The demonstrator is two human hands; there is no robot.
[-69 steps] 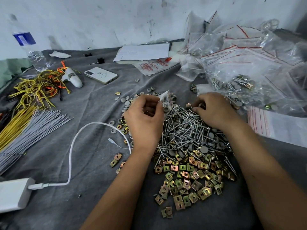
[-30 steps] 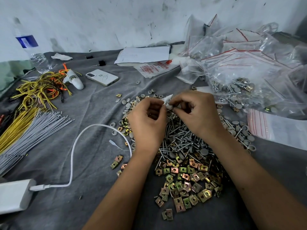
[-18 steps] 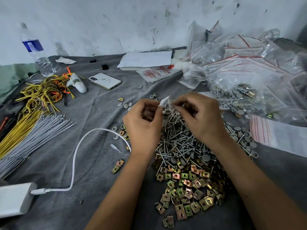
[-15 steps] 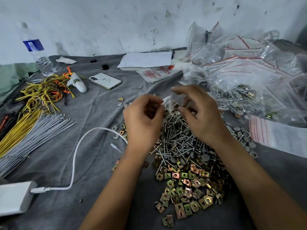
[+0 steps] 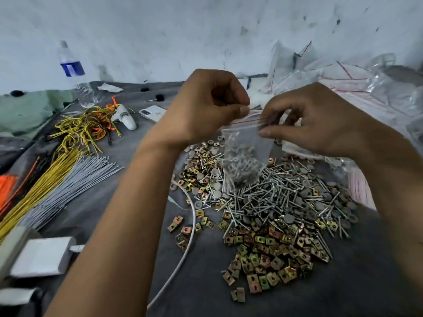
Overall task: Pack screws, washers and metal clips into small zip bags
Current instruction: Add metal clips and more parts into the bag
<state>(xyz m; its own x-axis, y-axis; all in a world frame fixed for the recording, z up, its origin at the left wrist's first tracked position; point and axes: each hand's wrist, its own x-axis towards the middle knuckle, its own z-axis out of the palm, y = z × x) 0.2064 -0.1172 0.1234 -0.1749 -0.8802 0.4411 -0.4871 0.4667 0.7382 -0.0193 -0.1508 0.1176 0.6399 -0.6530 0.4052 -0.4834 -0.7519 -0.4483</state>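
Bag (image 5: 246,154), part-filled with screws and washers, hangs between both hands: left hand (image 5: 206,106) and right hand (image 5: 320,120) each pinch its red-lined top. Best to press the strip shut end to end, keeping it upright.

No words, brand or number can be read anywhere in this view. The nearest thing to a label is the blue band with a small pale patch on the water bottle (image 5: 72,72), standing against the wall at the far left of the grey cloth (image 5: 128,197); it is too blurred to make out, though the patch may carry print. To the right of the bottle and nearer the hands, the white phone (image 5: 153,113) lies back-up on the cloth, and its back shows only faint marks, no legible logo.
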